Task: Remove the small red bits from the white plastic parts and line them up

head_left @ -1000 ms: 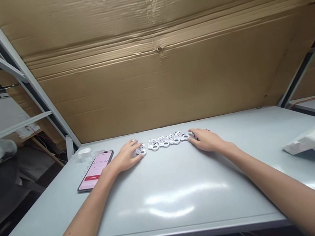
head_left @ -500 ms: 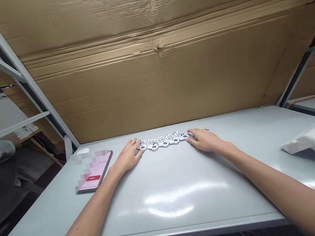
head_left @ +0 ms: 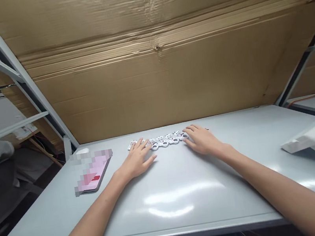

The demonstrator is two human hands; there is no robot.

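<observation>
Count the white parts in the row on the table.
5 white parts visible, in one row, running from under the left hand to the right hand; more may be hidden.

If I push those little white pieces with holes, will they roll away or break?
The white holed pieces lie flat, so they would probably slide, not roll. They look thin and light, so a push might scatter the row. They seem stiff.

Bright, even light from above lays a white glare across the glossy grey worktop (head_left: 170, 201), with only soft shadows beside the left hand (head_left: 137, 162) and right hand (head_left: 203, 140). The wide lens slants the metal shelf frame (head_left: 8, 65) at the edges; the phone (head_left: 92, 172) is pixelated.
</observation>
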